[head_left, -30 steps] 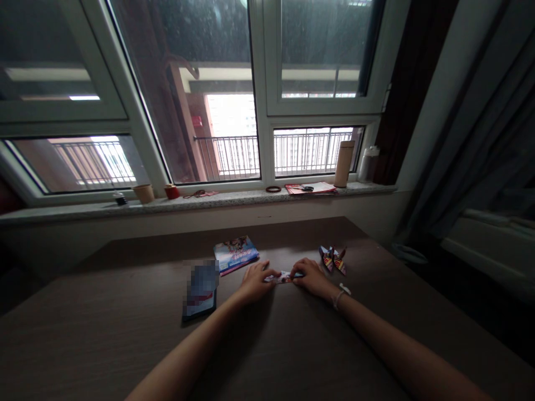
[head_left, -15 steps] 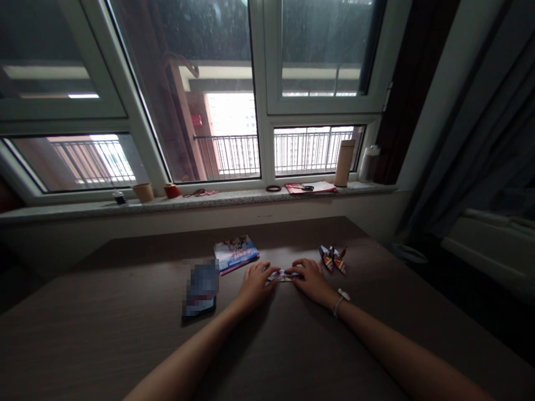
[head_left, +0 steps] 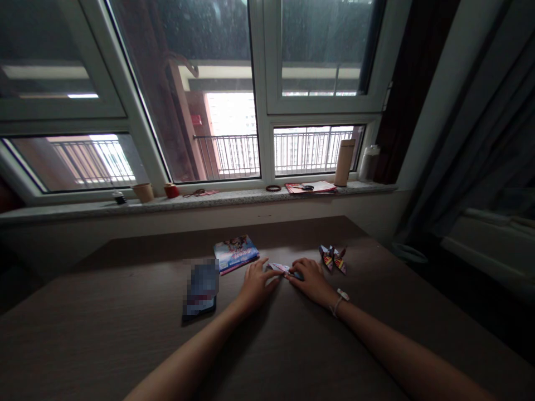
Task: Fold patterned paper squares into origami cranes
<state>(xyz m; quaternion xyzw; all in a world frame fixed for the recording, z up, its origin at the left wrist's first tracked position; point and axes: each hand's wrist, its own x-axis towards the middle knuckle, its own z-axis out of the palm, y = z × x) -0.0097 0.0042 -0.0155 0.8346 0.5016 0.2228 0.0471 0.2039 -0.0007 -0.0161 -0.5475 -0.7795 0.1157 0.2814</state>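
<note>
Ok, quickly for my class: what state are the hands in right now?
Left hand: open, at the folded paper.
Right hand: curled over the paper's right end; grip cannot be told.

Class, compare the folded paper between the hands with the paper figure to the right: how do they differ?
Pose: the folded paper lies low; the paper figure has points sticking up.
Colour: the folded paper shows mostly whitish; the paper figure is darker, with red and yellow bands.
Place: the folded paper is between left hand and right hand; the paper figure sits apart from both.
Shared: both are folded and on the table.
</note>
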